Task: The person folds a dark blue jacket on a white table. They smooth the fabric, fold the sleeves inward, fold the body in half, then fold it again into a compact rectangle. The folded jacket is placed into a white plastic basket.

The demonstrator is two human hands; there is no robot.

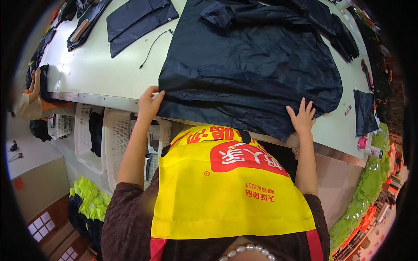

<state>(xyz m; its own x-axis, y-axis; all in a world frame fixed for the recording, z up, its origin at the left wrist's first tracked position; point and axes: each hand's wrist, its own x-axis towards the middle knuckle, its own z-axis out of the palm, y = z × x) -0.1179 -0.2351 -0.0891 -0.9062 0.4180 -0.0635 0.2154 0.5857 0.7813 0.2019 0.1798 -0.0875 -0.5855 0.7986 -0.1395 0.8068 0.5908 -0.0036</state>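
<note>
Pale counter stretching right across the view, its near edge curving, and big dark cloth fills the middle of it, wrinkled in long folds along the near side and hanging just over the edge! Over at the cloth's near left corner, it's the left hand, fingers curled, thumb on the cloth's edge, a small pale bit showing at the fingertips; whether that grip pinches the fabric, I cannot tell. Across to the near right corner, the right hand: palm down, fingers fanned wide, resting at the cloth's border, that grip clasping nothing! Further up, a folded dark piece lies left of the cloth, a thin black cord just beside it. Off to the right, a pink-capped bottle by the rim, and below left, white plastic baskets under the counter!
</note>
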